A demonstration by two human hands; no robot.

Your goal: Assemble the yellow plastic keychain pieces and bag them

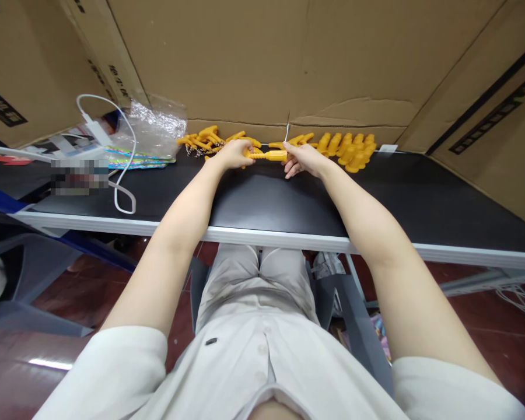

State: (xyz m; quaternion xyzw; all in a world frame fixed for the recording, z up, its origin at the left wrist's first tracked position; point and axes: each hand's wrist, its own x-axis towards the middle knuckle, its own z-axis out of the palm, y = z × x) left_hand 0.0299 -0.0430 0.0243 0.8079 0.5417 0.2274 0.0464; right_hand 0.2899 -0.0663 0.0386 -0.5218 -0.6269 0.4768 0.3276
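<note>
Yellow screw-shaped stick [269, 155]: just above the middle of the frame, lying sideways between the two hands; its thin, bumpy part points left and its fat part points right.
Left hand [237, 154]: the thumb and fingers pinch the thin end; the fingertips are partly hidden.
Right hand [304, 158]: the thumb and fingers hold the fat end, with the lower fingers loosely bent beneath it.
Arms: both reach up from the bottom corners of the frame and lean in toward the middle, with the elbows wide apart.
Table front edge [280, 238]: a pale strip runs across the frame, well below the hands.
Black table top [280, 201]: it shows between the hands and that strip, and also at the right.
Yellow pieces with little chains [201, 139]: in a pile just beside the left hand, upper middle of the frame.
Yellow cone-shaped pieces [350, 151]: bunched just right of the right hand.
Cardboard wall [266, 70]: stands close behind both hands, across the top.
White cable [129, 175]: loops at the left.
</note>
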